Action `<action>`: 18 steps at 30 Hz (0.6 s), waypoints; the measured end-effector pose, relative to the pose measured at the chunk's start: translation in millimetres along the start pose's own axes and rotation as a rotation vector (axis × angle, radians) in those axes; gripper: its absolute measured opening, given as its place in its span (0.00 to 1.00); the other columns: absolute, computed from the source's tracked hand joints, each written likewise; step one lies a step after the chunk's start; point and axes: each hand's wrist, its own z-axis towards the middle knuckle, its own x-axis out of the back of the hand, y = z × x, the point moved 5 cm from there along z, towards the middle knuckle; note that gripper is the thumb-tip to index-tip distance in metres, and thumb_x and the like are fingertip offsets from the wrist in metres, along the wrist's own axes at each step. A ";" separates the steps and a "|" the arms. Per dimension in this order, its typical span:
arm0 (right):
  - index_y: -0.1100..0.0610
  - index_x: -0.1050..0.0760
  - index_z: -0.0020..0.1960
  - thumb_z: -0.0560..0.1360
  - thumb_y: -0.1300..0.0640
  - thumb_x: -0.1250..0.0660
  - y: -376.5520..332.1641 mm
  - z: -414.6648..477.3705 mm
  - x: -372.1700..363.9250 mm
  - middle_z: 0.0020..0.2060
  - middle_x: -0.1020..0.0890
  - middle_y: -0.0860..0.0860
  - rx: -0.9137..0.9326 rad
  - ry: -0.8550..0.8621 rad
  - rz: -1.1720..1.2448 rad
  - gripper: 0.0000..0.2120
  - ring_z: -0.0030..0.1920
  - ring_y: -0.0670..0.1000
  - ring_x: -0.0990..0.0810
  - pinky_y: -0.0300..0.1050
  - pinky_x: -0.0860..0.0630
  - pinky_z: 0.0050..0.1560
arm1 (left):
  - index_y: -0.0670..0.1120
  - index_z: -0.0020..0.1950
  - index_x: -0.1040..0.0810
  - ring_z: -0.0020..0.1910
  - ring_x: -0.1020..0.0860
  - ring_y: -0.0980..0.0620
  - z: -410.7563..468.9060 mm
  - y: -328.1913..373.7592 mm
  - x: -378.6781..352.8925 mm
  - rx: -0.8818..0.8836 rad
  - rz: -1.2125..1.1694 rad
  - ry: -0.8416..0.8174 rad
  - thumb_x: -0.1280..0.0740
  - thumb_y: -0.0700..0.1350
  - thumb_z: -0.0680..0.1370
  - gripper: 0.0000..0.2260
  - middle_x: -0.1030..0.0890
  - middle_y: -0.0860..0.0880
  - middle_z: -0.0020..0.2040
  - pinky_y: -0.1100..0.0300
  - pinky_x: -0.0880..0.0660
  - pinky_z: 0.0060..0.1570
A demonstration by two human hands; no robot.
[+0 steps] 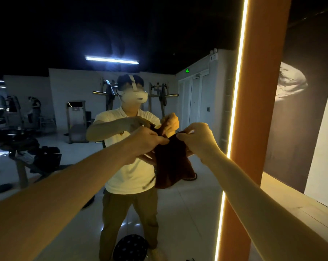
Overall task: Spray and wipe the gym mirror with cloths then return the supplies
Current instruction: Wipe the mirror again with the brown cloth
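Straight ahead, the mirror point(197, 204) fills most of the view and throws back a dim gym: pale glossy floor tiles, white walls, a dark ceiling with one long tube lamp point(112, 60) glowing bluish. Weight machines point(24, 147) stand in shadow on the reflected left, and a plate-loaded rack point(160, 95) sits behind the reflected person point(130, 166), who wears a white headset, a pale shirt and olive trousers. Further right in the glass are white double doors point(193, 102) with a green exit sign point(187, 70) above them. A dark round object point(130, 247) lies low on the floor near the reflected feet. The mirror's right edge meets an orange column point(257, 110) with a bright warm light strip point(234, 110) running down its side; past it is a dark wall panel with a pale printed figure.

Both bare arms reach forward. The left hand point(148, 138) pinches the upper edge of a dark brownish cloth point(172, 162), fingers and thumb closed on the fabric. The right hand point(199, 140) pinches the same edge just beside it, likewise closed on the fabric. The cloth hangs bunched below and between the two hands, in front of the glass near the column; whether it touches the mirror cannot be told.
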 end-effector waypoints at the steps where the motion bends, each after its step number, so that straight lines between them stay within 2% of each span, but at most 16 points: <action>1: 0.58 0.19 0.45 0.77 0.61 0.26 -6.8 -3.1 -3.0 0.42 0.14 0.60 0.023 -0.017 0.024 0.03 0.39 0.59 0.13 0.60 0.14 0.43 | 0.41 0.57 0.20 0.37 0.13 0.50 -0.2 6.8 -4.7 -0.033 -0.022 0.018 0.31 0.45 0.83 0.08 0.14 0.44 0.48 0.58 0.18 0.32; 4: 0.59 0.18 0.50 0.79 0.61 0.28 -21.5 -9.9 -0.4 0.44 0.14 0.59 0.025 -0.061 0.115 0.01 0.37 0.57 0.12 0.56 0.14 0.41 | 0.34 0.61 0.25 0.41 0.15 0.49 6.9 21.9 -9.2 -0.096 -0.120 0.063 0.34 0.42 0.85 0.12 0.16 0.39 0.52 0.60 0.18 0.35; 8: 0.58 0.18 0.51 0.83 0.61 0.33 -27.8 -9.8 12.2 0.46 0.13 0.57 -0.048 -0.154 0.237 0.05 0.43 0.56 0.12 0.51 0.14 0.46 | 0.41 0.66 0.23 0.49 0.13 0.45 10.3 32.0 -8.8 -0.097 -0.145 0.051 0.29 0.52 0.82 0.19 0.14 0.43 0.54 0.51 0.14 0.43; 11: 0.59 0.17 0.49 0.81 0.61 0.31 -30.5 -11.2 21.0 0.46 0.13 0.57 -0.074 -0.249 0.343 0.05 0.46 0.57 0.12 0.52 0.15 0.52 | 0.38 0.65 0.22 0.50 0.13 0.44 10.4 37.7 -4.6 -0.160 -0.124 -0.010 0.26 0.46 0.78 0.19 0.13 0.42 0.54 0.50 0.14 0.46; 14: 0.64 0.16 0.53 0.80 0.69 0.34 -33.0 -13.6 31.2 0.50 0.13 0.59 -0.023 -0.354 0.436 0.08 0.49 0.60 0.12 0.53 0.15 0.53 | 0.38 0.63 0.22 0.49 0.13 0.44 8.4 44.3 4.2 -0.194 -0.029 -0.051 0.27 0.40 0.79 0.14 0.14 0.40 0.54 0.50 0.14 0.47; 16: 0.62 0.16 0.51 0.79 0.74 0.36 -34.2 -13.6 37.2 0.51 0.13 0.59 0.105 -0.285 0.398 0.12 0.49 0.57 0.12 0.48 0.15 0.50 | 0.39 0.60 0.20 0.49 0.13 0.44 8.1 51.7 10.0 -0.207 0.026 0.006 0.29 0.38 0.80 0.09 0.15 0.40 0.53 0.48 0.15 0.50; 18: 0.55 0.18 0.51 0.78 0.72 0.32 -36.5 -11.8 42.3 0.52 0.14 0.54 0.347 -0.083 0.149 0.14 0.48 0.47 0.13 0.36 0.18 0.50 | 0.40 0.57 0.19 0.50 0.14 0.43 9.7 61.4 16.8 -0.232 0.052 0.103 0.31 0.38 0.81 0.06 0.15 0.39 0.52 0.48 0.16 0.54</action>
